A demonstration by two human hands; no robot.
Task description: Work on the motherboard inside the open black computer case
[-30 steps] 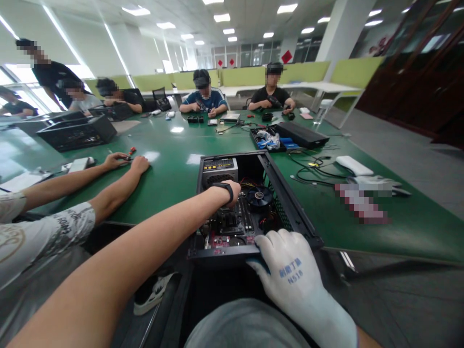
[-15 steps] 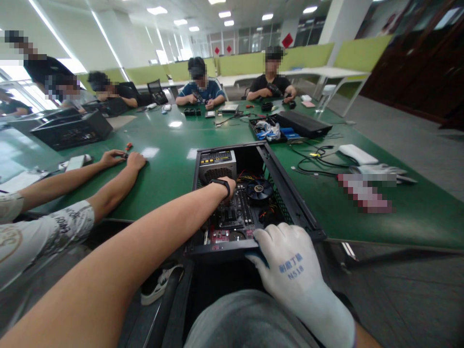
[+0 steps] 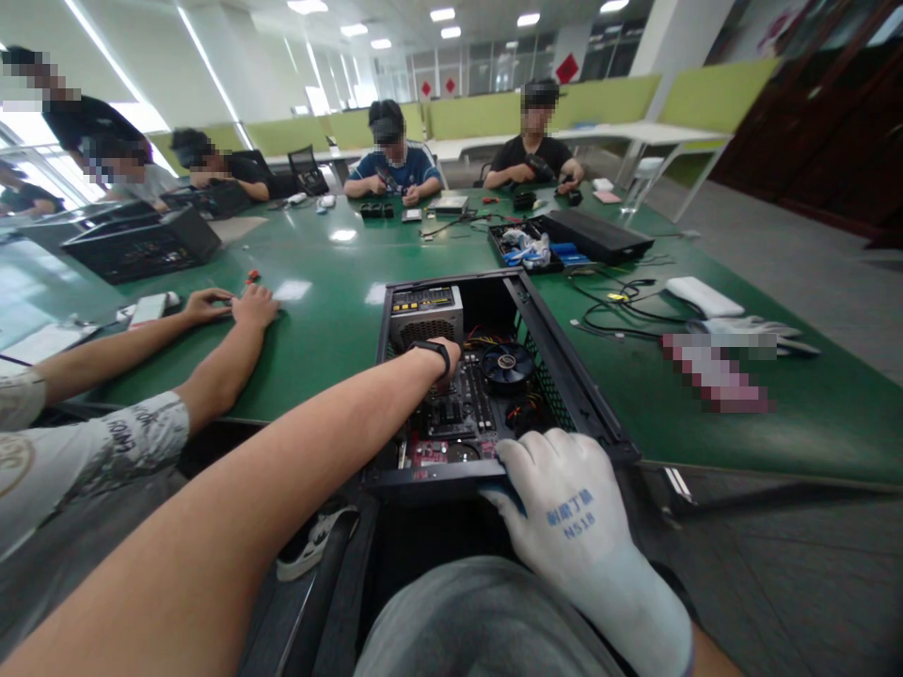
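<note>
An open black computer case [image 3: 564, 376] lies on the green table [image 3: 331, 320] in front of me, its near end over the table edge. Inside I see a power supply [image 3: 425, 315], a motherboard [image 3: 458, 414] and a round cooler fan [image 3: 506, 362]. My bare left arm, with a black wristband, reaches down into the case; my left hand [image 3: 444, 362] is bent over the motherboard and its fingers are hidden. My right hand [image 3: 557, 494], in a white glove, grips the case's near rim with the fingers wrapped over it.
A person's two forearms [image 3: 212, 348] rest on the table at my left, near a phone [image 3: 147, 308]. Black cables [image 3: 613, 315], white gloves [image 3: 748, 329] and a white box [image 3: 704, 296] lie at the right. Another open case [image 3: 141, 246], a tray of parts [image 3: 536, 252] and seated people are farther back.
The view has shifted slightly. My left hand stays inside the case and my right hand keeps hold of the near rim. The neighbour's hands moved a little on the table.
</note>
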